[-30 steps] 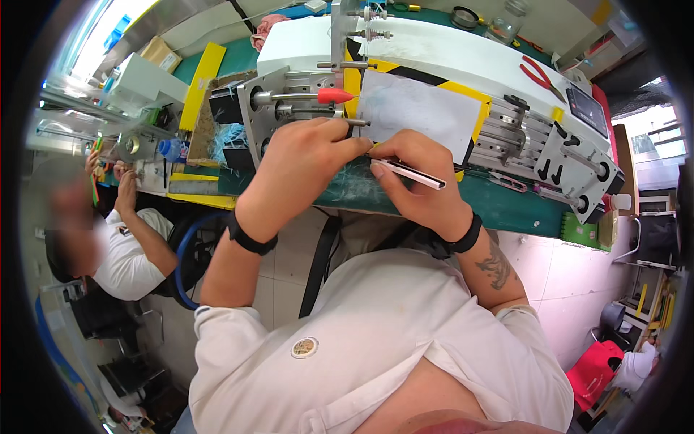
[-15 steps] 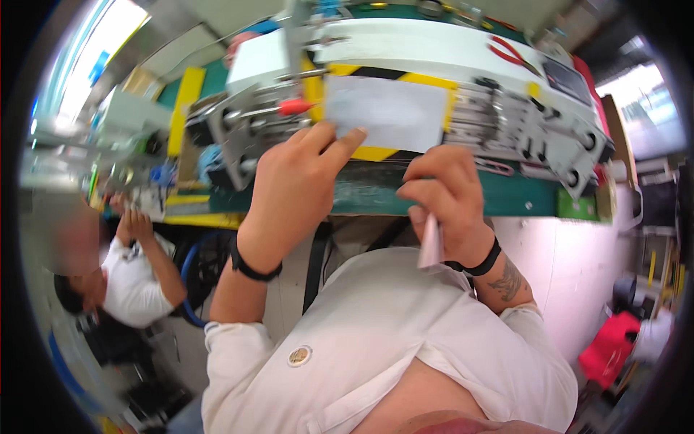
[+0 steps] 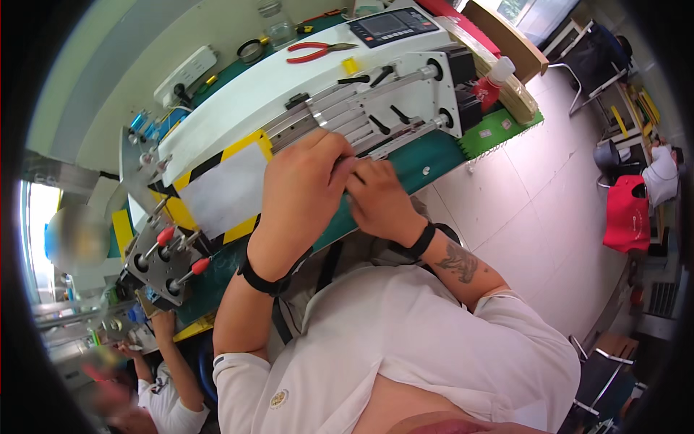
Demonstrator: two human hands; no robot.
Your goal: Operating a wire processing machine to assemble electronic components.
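Left hand [image 3: 302,195] and right hand [image 3: 379,200] meet before metal rails [image 3: 347,107], fingers curled narrow; can't tell what's held, fingertips hidden. Green mat [image 3: 434,160] runs rightward; right hand crosses its front edge.

A pale wall [image 3: 224,32] spans the upper left; a bright window [image 3: 512,9], upper right; a dark chair [image 3: 594,58] stands on the tiled floor [image 3: 528,170].
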